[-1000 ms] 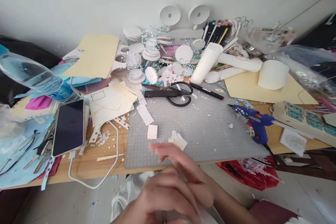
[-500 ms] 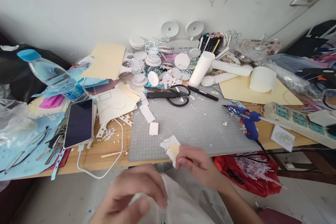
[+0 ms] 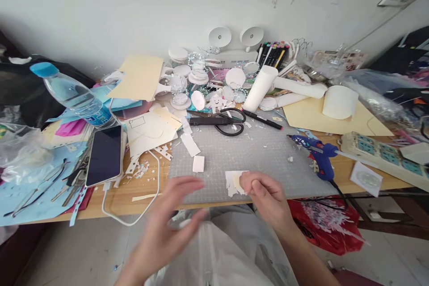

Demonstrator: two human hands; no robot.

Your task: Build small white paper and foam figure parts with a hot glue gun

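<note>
1. the wooden table is mostly covered by clutter; its left and right ends run out of view.
2. the grey cutting mat lies at the middle of the table, its back edge hidden under the craft pieces.
3. the power strip at the right is cut off by the edge of the view.
4. the left hand is blurred and spread wide, thumb well apart from the fingers, in front of the mat's near left corner; details of the fingertips are hard to make out.
5. the right hand is drawn narrow at the mat's near edge, fingers and thumb pinching the torn paper.
6. the scissors lie partly covered by a black bar-shaped tool.
7. the torn paper, white with a pale yellow patch, is over the near part of the mat; its right end is hidden by the fingers.
8. the small white block sits on the mat, left of the paper and apart from both hands.
</note>
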